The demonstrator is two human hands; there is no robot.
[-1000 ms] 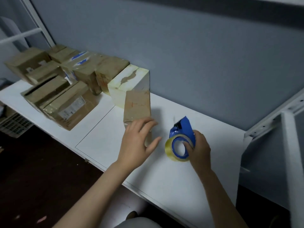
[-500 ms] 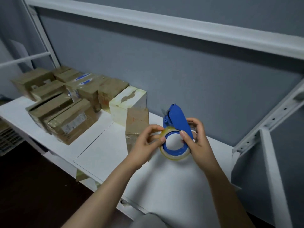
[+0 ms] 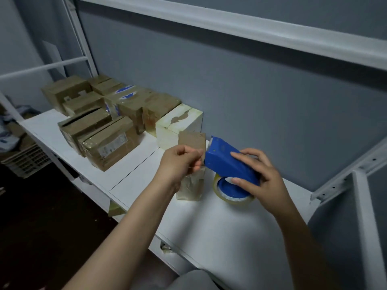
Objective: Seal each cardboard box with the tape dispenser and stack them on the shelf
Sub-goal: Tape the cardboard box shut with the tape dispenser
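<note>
White shelf [image 3: 219, 225]: tape dispenser [image 3: 226, 162] gripped by right hand [image 3: 263, 178] beside upright cardboard box [image 3: 191, 141]; tape end [image 3: 201, 164] pinched by left hand [image 3: 178, 162]. Risk: slack tape stuck to itself.

A small box [image 3: 191, 155] stands on the shelf [image 3: 219, 222], left of the tape dispenser [image 3: 231, 164].

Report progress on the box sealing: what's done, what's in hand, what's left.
Done: several brown boxes on the shelf look glossy with tape. In hand: the right hand grips the tape dispenser while the left hand pinches at its mouth, apparently the tape end, before the small upright box. Left: sealing that box, perhaps the white box too, then stacking.
</note>
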